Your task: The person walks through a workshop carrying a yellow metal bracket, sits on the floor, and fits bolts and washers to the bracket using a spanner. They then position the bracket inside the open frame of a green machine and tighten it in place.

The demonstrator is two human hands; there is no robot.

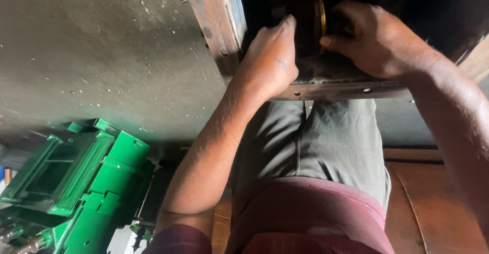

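Floor: dull grey concrete, dusty, flecked with pale chips.
Frame: rusty brown steel, flat flanges with bolt holes, dark hollow inside.
Disc: brass-coloured, round, seen edge-on, inside the frame's hollow.
Left hand: on the frame beside the disc, fingers together, reaching into the dark.
Right hand: fingers curled around the disc, thumb on its edge.
Casting: glossy green painted metal, boxy, lower left.
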